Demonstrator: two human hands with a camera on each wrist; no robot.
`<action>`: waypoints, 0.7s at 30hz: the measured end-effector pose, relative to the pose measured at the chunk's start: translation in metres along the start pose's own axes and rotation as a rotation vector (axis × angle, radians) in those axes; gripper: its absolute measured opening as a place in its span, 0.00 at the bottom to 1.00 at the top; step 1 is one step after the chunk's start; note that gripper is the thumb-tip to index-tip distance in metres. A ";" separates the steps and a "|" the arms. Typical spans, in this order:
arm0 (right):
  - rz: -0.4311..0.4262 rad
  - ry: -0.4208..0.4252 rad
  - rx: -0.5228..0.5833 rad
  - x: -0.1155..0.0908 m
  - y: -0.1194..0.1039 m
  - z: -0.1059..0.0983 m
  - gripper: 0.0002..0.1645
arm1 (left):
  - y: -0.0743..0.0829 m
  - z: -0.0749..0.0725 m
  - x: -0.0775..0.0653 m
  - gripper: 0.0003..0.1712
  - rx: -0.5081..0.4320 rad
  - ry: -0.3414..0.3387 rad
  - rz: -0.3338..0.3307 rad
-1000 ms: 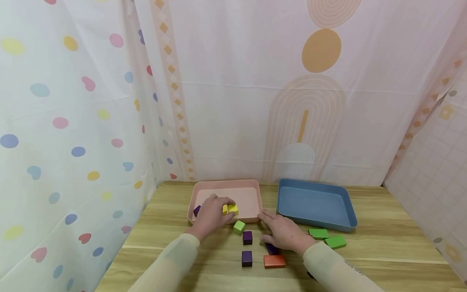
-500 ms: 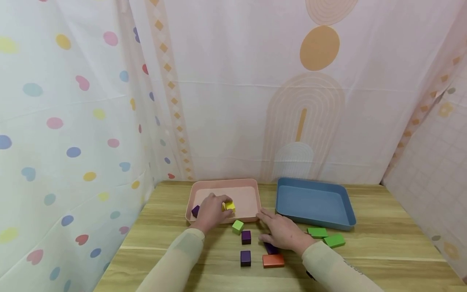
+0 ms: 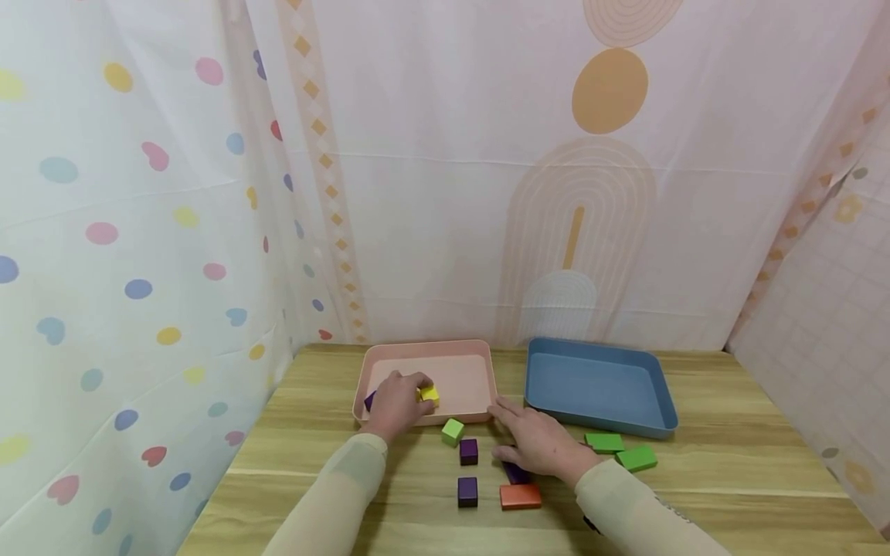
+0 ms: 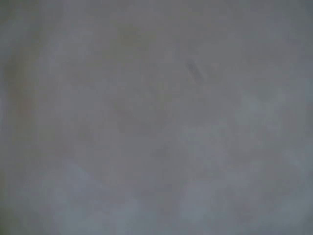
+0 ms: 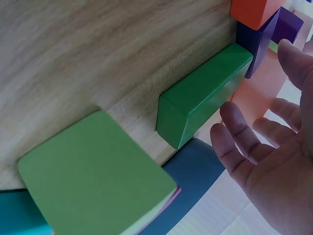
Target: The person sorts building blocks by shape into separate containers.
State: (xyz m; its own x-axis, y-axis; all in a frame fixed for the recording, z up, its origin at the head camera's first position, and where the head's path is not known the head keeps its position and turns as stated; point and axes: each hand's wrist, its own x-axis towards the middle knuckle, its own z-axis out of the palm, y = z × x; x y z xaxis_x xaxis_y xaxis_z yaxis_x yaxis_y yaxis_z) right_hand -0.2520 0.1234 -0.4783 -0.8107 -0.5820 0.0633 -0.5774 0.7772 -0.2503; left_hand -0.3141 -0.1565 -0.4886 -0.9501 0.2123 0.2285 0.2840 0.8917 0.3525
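In the head view my left hand (image 3: pixel 395 404) reaches into the pink tray (image 3: pixel 464 376), thumb and fingers around a yellow block (image 3: pixel 430 395). More yellow shows beside it, partly hidden by the hand. A purple block (image 3: pixel 370 401) peeks out at the hand's left. My right hand (image 3: pixel 538 444) touches the tray's near right corner with extended fingers, above a partly covered purple block (image 3: pixel 516 473). In the right wrist view its loosely bent fingers hold nothing, near a green block (image 5: pixel 205 95). The left wrist view is only a grey blur.
A blue tray (image 3: pixel 598 386) stands right of the pink one. In front lie a lime cube (image 3: pixel 453 432), a purple cube (image 3: pixel 469 452), a second purple cube (image 3: pixel 467 492), an orange-red block (image 3: pixel 520 496) and green blocks (image 3: pixel 636 458). Curtains hang behind the wooden table.
My left hand has slid a little leftward inside the pink tray, and the yellow block has moved left with it. The right hand stays at the tray's corner.
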 end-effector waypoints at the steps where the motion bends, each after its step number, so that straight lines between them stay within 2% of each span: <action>1: -0.001 -0.001 0.000 0.000 0.000 0.000 0.43 | -0.001 0.000 0.000 0.19 0.002 0.000 -0.009; 7: 0.001 -0.008 0.002 0.001 0.000 -0.001 0.43 | -0.006 -0.003 -0.002 0.18 0.040 0.037 -0.038; 14: 0.002 -0.004 -0.002 0.000 -0.001 -0.002 0.43 | -0.010 -0.005 -0.002 0.19 0.142 0.050 -0.114; 21: 0.003 -0.002 0.000 -0.001 -0.002 -0.002 0.43 | -0.011 -0.006 -0.003 0.18 0.141 0.080 -0.076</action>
State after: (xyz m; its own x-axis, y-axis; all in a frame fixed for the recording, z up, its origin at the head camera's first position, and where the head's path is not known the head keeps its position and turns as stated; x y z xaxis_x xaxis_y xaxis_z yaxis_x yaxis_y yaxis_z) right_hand -0.2505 0.1225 -0.4754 -0.8123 -0.5800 0.0605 -0.5749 0.7790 -0.2504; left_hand -0.3136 -0.1689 -0.4878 -0.9533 0.1149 0.2792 0.1855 0.9525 0.2417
